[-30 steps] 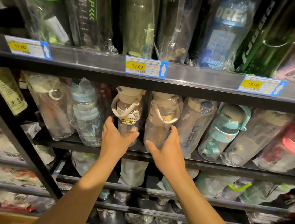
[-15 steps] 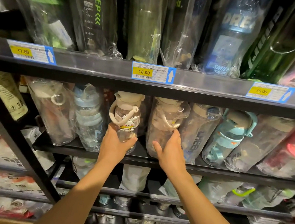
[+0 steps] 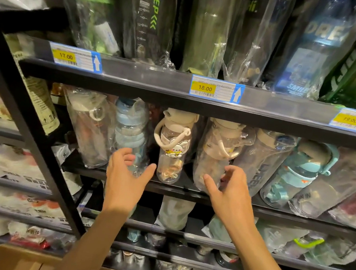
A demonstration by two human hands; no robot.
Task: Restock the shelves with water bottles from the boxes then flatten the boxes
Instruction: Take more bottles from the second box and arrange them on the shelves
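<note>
Cream-lidded bottle (image 3: 172, 149) stood upright between open, empty hands; left hand (image 3: 125, 177) nearer than right hand (image 3: 230, 196).

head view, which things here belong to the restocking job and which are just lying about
Job in hand:
- left hand and right hand, both open, holding nothing
- cream bunny bottle
- wrapped cream bottle
- middle shelf
- cardboard box below

Just there:
- 18.00 price tag
- KEEP bottle on the upper shelf
- teal bottle
</note>
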